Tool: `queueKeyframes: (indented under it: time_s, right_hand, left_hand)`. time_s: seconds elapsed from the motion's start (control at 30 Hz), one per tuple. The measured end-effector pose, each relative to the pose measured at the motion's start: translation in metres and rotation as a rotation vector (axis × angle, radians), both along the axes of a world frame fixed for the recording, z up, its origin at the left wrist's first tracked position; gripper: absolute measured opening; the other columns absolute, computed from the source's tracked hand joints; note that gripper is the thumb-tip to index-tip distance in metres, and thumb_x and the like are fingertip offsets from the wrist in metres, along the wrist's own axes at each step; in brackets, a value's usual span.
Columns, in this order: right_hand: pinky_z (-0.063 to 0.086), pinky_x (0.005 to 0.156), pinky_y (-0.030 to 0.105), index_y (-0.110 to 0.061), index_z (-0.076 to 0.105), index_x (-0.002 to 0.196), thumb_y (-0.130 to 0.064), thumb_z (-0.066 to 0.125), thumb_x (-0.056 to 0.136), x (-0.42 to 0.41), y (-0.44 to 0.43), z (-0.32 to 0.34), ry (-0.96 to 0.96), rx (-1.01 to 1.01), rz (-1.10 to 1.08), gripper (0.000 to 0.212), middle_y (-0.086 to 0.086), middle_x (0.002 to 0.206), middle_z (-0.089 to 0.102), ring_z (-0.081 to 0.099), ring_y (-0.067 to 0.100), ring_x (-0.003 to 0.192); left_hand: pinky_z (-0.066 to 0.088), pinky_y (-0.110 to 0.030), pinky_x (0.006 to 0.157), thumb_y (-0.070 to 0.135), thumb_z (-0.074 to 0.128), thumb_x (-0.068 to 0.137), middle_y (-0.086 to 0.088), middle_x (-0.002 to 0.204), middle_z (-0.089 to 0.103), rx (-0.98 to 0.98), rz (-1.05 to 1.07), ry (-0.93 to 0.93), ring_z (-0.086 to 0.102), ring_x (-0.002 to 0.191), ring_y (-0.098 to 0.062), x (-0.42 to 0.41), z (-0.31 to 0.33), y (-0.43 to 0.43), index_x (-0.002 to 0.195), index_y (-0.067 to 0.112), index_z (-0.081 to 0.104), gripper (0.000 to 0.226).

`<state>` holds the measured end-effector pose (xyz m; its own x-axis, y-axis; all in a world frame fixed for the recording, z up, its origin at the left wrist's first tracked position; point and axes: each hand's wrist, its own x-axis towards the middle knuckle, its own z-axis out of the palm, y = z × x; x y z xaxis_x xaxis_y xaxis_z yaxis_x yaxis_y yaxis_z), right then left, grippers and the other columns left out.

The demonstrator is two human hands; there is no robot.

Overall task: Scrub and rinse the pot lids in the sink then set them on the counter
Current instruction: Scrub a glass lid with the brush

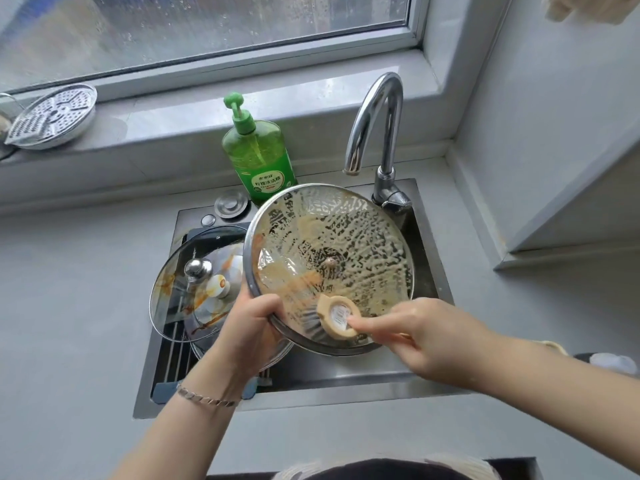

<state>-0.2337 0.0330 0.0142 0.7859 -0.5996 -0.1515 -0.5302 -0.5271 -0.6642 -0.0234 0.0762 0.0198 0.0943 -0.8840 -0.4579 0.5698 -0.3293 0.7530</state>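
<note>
Head view, looking down into a kitchen sink. A large round glass pot lid with a steel rim (332, 244) is held tilted above the steel sink (346, 396). Its foamy underside faces the viewer.

The left hand (249, 330) grasps the lid's lower-left rim, fingers curled around the edge. The right hand (429, 337) clasps a beige round-headed scrubbing brush (337, 317) and presses its bristles onto the glass near the lid's lower edge, just beside the left hand's grip.

From the brush, most of the lid rises up and away toward the curved chrome faucet (375, 126), whose spout hangs above the far rim. No running water is visible. A brownish smear remains on the lid's left part, so scrubbing seems unfinished.

A second glass lid with a steel knob (194, 289), streaked orange, lies in the sink to the left. The grey tabletop (69, 306) surrounds the sink, and a green dish soap bottle (258, 157) stands behind it.
</note>
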Motion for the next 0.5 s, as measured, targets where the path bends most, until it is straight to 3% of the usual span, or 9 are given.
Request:
queueKeyframes:
  time_s: [0.1, 0.23, 0.33, 0.4, 0.5]
  right_hand:
    - [0.043, 0.062, 0.030, -0.038, 0.058, 0.122, -0.026, 0.042, 0.082, 0.002, -0.007, -0.003, -0.054, -0.034, -0.007, 0.046, 0.001, 0.078, 0.069, 0.055, 0.015, 0.066]
    - [0.048, 0.065, 0.031, -0.037, 0.057, 0.123, -0.025, 0.043, 0.081, 0.019, -0.016, -0.001, -0.104, -0.053, 0.023, 0.046, 0.002, 0.081, 0.070, 0.059, 0.017, 0.068]
    - [0.042, 0.063, 0.028, -0.039, 0.057, 0.123, -0.024, 0.048, 0.085, -0.003, -0.016, -0.005, -0.016, -0.036, 0.092, 0.042, 0.002, 0.076, 0.066, 0.051, 0.014, 0.064]
    - [0.042, 0.065, 0.029, -0.041, 0.057, 0.123, -0.022, 0.051, 0.088, -0.005, -0.019, -0.005, 0.027, -0.017, 0.086, 0.040, 0.001, 0.081, 0.068, 0.053, 0.015, 0.068]
    - [0.047, 0.070, 0.025, -0.035, 0.060, 0.121, -0.022, 0.048, 0.084, 0.016, -0.017, -0.004, -0.071, 0.000, 0.048, 0.041, -0.002, 0.095, 0.073, 0.064, 0.018, 0.078]
  left_hand:
    - [0.059, -0.039, 0.064, -0.014, 0.035, 0.050, -0.021, 0.093, 0.070, 0.029, -0.020, -0.075, 0.069, 0.089, -0.035, -0.002, -0.001, -0.002, 0.128, 0.002, 0.043, 0.080]
    - [0.059, -0.044, 0.062, -0.018, 0.033, 0.058, -0.023, 0.087, 0.070, 0.026, -0.039, -0.083, 0.070, 0.079, -0.034, -0.003, 0.003, -0.005, 0.121, 0.001, 0.048, 0.068]
    - [0.058, -0.046, 0.067, -0.028, 0.017, 0.069, -0.028, 0.106, 0.064, 0.025, 0.008, -0.079, 0.067, 0.093, -0.038, 0.009, 0.006, -0.003, 0.131, 0.006, 0.041, 0.074]
    - [0.058, -0.043, 0.068, -0.025, 0.028, 0.063, -0.029, 0.112, 0.061, 0.031, 0.006, -0.125, 0.066, 0.097, -0.038, 0.009, 0.005, -0.002, 0.133, 0.009, 0.038, 0.079]
    - [0.059, -0.045, 0.067, -0.018, 0.034, 0.055, -0.024, 0.096, 0.069, 0.059, -0.031, -0.147, 0.069, 0.089, -0.037, 0.002, -0.001, -0.003, 0.126, 0.009, 0.045, 0.077]
